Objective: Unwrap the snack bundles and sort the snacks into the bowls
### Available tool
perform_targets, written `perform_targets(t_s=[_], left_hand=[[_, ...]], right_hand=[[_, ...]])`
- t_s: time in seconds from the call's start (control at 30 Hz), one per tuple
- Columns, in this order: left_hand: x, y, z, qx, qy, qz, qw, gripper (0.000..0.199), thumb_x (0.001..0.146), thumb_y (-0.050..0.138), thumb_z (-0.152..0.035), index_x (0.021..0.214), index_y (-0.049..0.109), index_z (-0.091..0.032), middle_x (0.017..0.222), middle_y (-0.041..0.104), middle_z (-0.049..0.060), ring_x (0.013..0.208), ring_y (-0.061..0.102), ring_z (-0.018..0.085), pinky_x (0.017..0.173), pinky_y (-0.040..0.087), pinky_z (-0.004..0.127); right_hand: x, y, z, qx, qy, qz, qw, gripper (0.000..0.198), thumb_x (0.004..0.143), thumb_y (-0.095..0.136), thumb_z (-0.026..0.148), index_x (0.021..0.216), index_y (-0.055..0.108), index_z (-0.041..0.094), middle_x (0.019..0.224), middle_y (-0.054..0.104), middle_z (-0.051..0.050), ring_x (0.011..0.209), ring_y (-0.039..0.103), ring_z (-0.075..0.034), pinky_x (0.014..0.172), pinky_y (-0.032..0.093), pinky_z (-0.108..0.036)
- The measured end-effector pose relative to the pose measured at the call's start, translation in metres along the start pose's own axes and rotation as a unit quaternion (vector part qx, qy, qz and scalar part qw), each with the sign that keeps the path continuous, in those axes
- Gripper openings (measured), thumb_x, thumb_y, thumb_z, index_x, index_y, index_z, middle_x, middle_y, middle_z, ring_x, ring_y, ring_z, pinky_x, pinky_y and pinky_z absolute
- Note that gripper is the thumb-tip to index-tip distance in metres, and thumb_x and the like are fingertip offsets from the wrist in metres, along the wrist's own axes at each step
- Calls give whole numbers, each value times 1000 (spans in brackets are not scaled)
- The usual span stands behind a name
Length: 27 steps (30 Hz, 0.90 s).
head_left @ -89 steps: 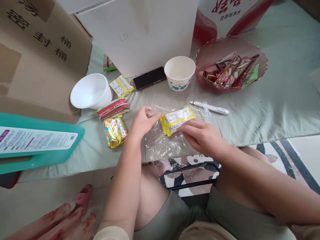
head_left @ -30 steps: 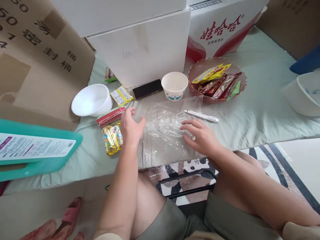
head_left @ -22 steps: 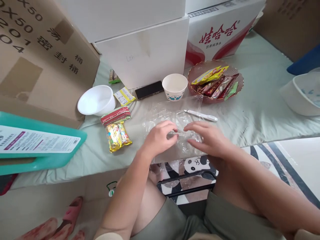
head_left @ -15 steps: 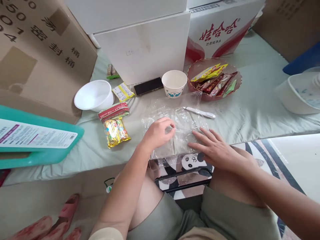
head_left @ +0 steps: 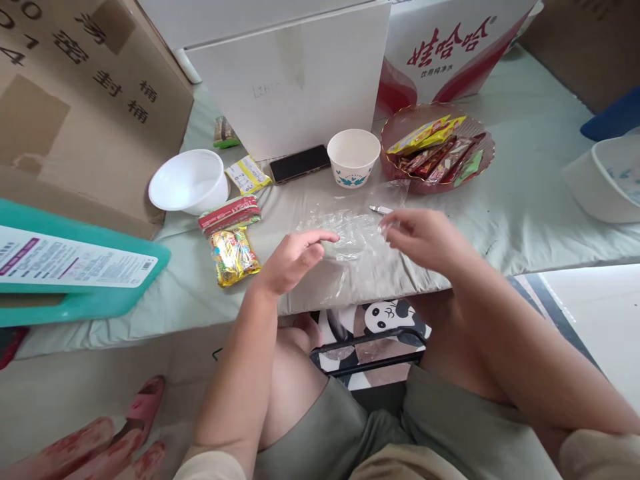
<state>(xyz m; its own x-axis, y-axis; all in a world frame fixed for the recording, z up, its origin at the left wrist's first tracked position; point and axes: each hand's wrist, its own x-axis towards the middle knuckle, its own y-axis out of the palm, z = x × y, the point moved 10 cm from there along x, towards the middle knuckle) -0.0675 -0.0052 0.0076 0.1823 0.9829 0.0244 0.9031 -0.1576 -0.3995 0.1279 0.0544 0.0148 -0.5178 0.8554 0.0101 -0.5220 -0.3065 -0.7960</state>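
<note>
A crumpled clear plastic sheet (head_left: 353, 243) lies on the pale green cloth in front of me. My left hand (head_left: 296, 259) is over its left side, index finger stretched out and thumb apart. At its right side is my right hand (head_left: 425, 241), fingers bent together and seemingly pinching the plastic's edge, though the fingertips are slightly blurred. Just beyond them shows the tip of a slim white utility knife (head_left: 381, 209); the rest is hidden by my hand. Behind the plastic stands a white paper bowl (head_left: 354, 159) with a blue-green print.
Nearby are a black phone (head_left: 300, 164), a pink bowl (head_left: 437, 187) of snack packets, a white bowl (head_left: 187, 180), a red packet (head_left: 230, 215) and a gold candy bag (head_left: 234, 257). Boxes (head_left: 290, 93) stand behind. A teal container (head_left: 85, 267) is left. Someone's pink slipper (head_left: 146, 408) shows below.
My right hand has lifted from lying spread on the plastic and moved up, its fingers now bent. My left hand has shifted left, index finger straightened. The plastic's near edge looks drawn back from the cloth's edge.
</note>
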Motion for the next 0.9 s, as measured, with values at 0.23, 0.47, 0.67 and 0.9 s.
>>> perform_targets(t_s=[0.23, 0.47, 0.67, 0.9], left_hand=[[-14, 30, -33, 188, 31, -60, 980, 90, 61, 79, -73, 128, 66, -15, 146, 60, 19, 141, 51, 40, 120, 40, 54], [-17, -6, 27, -12, -148, -265, 953, 26, 89, 53, -36, 82, 70, -18, 88, 77, 8, 79, 73, 19, 61, 57, 26], [-21, -40, 76, -197, -236, -376, 874, 15, 77, 58, -33, 72, 60, -18, 77, 71, 4, 56, 63, 10, 39, 32, 17], [-4, -45, 83, -136, -187, -301, 925, 30, 83, 63, -50, 81, 66, -20, 52, 55, -4, 37, 36, 6, 37, 23, 21]], right_hand=[[39, -1, -47, 52, 143, -146, 978, 14, 78, 63, 31, 83, 72, 21, 68, 70, -4, 67, 65, -23, 63, 44, -33], [32, 23, -72, 243, 155, -200, 936, 59, 77, 72, 40, 130, 55, 22, 115, 71, -10, 70, 70, -20, 71, 55, -38], [35, 28, -66, 317, 126, -194, 920, 59, 73, 77, 40, 125, 54, 22, 101, 74, -9, 88, 72, -24, 76, 57, -37], [40, 29, -58, 303, 137, -152, 931, 21, 84, 63, 41, 91, 57, 23, 80, 72, -3, 70, 70, -20, 67, 53, -33]])
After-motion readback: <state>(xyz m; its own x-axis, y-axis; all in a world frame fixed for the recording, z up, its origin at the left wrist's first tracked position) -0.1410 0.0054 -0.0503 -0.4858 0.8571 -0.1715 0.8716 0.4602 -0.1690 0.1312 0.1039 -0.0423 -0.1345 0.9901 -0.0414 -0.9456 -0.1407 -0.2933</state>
